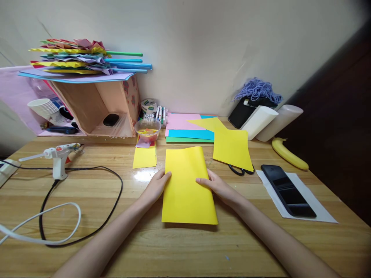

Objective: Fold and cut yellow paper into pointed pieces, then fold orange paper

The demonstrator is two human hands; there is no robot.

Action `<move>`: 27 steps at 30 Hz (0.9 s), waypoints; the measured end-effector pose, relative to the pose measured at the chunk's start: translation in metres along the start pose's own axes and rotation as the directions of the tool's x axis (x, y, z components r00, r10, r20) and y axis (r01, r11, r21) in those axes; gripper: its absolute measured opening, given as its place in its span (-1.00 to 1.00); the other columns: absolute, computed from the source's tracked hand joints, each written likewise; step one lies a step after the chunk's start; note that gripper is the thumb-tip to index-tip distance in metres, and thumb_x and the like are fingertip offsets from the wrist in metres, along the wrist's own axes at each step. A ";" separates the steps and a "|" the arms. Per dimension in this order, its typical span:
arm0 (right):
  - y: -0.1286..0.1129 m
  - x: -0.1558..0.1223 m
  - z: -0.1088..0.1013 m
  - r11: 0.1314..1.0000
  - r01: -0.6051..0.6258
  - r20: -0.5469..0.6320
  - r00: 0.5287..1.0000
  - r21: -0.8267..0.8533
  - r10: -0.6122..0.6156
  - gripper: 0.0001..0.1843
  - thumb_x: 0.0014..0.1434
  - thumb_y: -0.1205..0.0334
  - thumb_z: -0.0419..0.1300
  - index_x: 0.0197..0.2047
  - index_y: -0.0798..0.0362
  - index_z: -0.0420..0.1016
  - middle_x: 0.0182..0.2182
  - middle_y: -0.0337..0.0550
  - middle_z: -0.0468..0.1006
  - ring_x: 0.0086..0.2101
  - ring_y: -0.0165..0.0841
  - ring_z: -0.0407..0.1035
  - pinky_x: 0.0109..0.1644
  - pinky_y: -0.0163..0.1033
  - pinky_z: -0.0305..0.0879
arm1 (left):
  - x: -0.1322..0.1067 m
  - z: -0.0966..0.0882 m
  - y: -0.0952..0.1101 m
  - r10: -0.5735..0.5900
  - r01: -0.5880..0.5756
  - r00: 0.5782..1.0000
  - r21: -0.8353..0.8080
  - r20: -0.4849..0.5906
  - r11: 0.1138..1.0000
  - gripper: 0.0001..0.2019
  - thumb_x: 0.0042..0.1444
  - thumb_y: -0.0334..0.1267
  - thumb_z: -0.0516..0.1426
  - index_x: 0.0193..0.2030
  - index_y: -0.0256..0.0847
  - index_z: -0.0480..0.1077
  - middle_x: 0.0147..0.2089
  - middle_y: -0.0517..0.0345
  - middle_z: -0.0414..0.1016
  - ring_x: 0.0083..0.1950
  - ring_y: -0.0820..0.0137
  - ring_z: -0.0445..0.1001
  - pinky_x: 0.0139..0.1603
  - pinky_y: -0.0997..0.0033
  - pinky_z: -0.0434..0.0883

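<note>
A sheet of yellow paper (187, 197) is held between both hands just over the middle of the wooden table. It looks bent over on itself along the right side, where it bulges softly. My left hand (158, 184) grips its left edge, thumb on top and fingers hidden underneath. On the opposite edge, my right hand (216, 184) holds the paper, the thumb lying across its face and the other fingers mostly behind it. Beyond the right hand lies another yellow sheet (232, 148), partly covering the black handles of a pair of scissors (237, 170).
On the left are a glue gun (60, 156) with looping cables and an open box (89, 104) topped with paper flowers (72, 58). Coloured sheets (185, 123) and a plastic bowl (147, 129) stand behind. To the right are a phone (288, 191), a banana (290, 154) and white rolls (259, 121).
</note>
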State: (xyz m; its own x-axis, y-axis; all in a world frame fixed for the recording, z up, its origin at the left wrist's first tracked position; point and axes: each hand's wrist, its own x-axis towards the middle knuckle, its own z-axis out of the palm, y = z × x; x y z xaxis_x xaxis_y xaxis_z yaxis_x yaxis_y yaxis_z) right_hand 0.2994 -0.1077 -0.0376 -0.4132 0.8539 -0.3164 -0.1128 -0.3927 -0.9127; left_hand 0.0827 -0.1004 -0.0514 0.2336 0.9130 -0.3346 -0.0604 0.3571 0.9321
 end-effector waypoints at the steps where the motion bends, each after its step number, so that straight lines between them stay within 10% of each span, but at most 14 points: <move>1: 0.000 0.000 0.000 1.000 -0.001 -0.002 1.000 -0.002 0.001 -0.50 0.07 0.18 0.20 0.07 0.04 0.19 0.03 -0.03 0.40 -0.09 -0.20 0.38 -0.07 -0.14 0.34 | 0.000 0.000 0.000 0.001 -0.001 1.000 0.004 0.001 1.000 -0.60 0.02 -0.06 0.07 -0.06 -0.28 0.34 -0.11 -0.03 0.50 -0.14 0.19 0.46 -0.22 0.31 0.36; 27: 0.001 0.000 0.000 1.000 -0.002 -0.005 1.000 -0.018 0.002 -0.47 0.03 0.15 0.23 0.07 0.04 0.21 0.03 -0.03 0.40 -0.04 -0.16 0.34 -0.06 -0.08 0.34 | -0.001 0.003 0.007 -0.009 0.011 0.999 0.037 -0.032 0.999 -0.68 0.01 -0.13 0.06 -0.14 -0.27 0.37 -0.15 0.04 0.51 -0.21 0.26 0.47 -0.19 0.33 0.35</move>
State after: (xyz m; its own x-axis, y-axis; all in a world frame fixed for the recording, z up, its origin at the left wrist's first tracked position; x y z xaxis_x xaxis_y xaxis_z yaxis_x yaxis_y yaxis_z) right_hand 0.2995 -0.1082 -0.0380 -0.4087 0.8548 -0.3197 -0.0951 -0.3882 -0.9166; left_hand 0.0845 -0.0990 -0.0441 0.2026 0.9155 -0.3476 -0.0220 0.3592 0.9330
